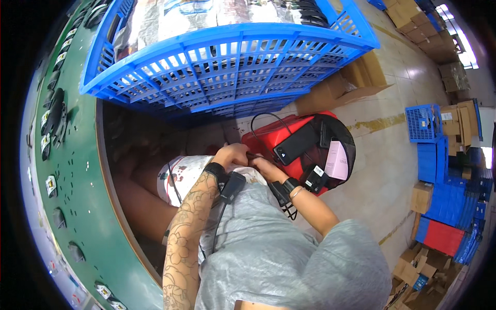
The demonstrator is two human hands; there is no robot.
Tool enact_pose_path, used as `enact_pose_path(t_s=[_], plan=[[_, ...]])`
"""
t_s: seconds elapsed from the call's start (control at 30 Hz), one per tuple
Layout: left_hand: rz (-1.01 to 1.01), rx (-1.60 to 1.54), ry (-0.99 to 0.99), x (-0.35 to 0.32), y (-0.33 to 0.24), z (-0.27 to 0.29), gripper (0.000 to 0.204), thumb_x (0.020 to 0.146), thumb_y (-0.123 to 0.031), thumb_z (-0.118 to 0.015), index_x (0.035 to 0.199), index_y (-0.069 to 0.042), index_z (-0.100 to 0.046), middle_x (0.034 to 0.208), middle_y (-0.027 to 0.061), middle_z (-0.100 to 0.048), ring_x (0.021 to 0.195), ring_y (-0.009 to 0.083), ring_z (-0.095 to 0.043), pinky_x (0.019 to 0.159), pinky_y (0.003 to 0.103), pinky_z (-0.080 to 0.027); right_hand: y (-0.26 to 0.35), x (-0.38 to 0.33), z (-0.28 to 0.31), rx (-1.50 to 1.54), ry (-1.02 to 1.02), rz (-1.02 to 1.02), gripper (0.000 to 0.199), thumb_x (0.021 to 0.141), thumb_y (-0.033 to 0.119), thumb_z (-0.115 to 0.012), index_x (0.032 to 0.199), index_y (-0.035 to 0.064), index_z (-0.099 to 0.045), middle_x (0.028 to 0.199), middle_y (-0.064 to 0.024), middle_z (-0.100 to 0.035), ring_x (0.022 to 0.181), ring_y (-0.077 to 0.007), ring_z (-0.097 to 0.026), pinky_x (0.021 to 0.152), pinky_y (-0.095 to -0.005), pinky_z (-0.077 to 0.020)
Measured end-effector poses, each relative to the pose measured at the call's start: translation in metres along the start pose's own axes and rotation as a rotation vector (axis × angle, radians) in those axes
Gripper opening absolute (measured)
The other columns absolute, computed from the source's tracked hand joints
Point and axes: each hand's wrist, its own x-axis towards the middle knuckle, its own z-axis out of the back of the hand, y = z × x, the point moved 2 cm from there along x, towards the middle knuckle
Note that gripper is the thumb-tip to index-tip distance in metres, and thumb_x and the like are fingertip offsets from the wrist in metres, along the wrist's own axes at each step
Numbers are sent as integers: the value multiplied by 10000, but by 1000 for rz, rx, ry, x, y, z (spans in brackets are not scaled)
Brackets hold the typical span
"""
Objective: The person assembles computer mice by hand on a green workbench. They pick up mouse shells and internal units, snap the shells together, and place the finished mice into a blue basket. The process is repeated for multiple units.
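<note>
My left hand (233, 154) and my right hand (266, 168) meet over my lap, fingers curled in close together. Between them shows a small dark bit, too hidden to name. Each wrist wears a black strap with a black device, and a cable runs from the left one. Just right of my hands is a red seat or bag (294, 170) with black mesh at its side. On it lie a black phone (296, 143), a pink box (337, 160) and a small black device with a white label (315, 179).
A large blue plastic crate (232, 57) full of wrapped goods stands in front of me. Along my left runs a green worktable (82, 206) with several black parts on it. An open cardboard box (361, 77) sits beside the crate. Blue crates (449, 191) and cartons line the right.
</note>
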Motion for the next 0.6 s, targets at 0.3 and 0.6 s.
enact_pose_path(t_s=[0.3, 0.6], plan=[[137, 23, 172, -18, -21, 19, 521, 641, -402, -671, 1007, -32, -675, 1023, 187, -649, 964, 309, -622, 807, 382, -491, -4, -40, -8, -816, -179, 323, 337, 914, 148, -426, 1172, -37, -539, 1172, -116, -583, 1005, -168, -572, 862, -286, -440], [61, -28, 117, -11, -6, 12, 409, 659, -340, -658, 925, -31, -691, 924, 171, -670, 882, 315, -634, 786, 377, -494, 32, -222, -36, -1004, -88, -60, 238, 645, -61, -470, 829, -27, -617, 830, -133, -635, 737, -207, -606, 638, -336, -481]])
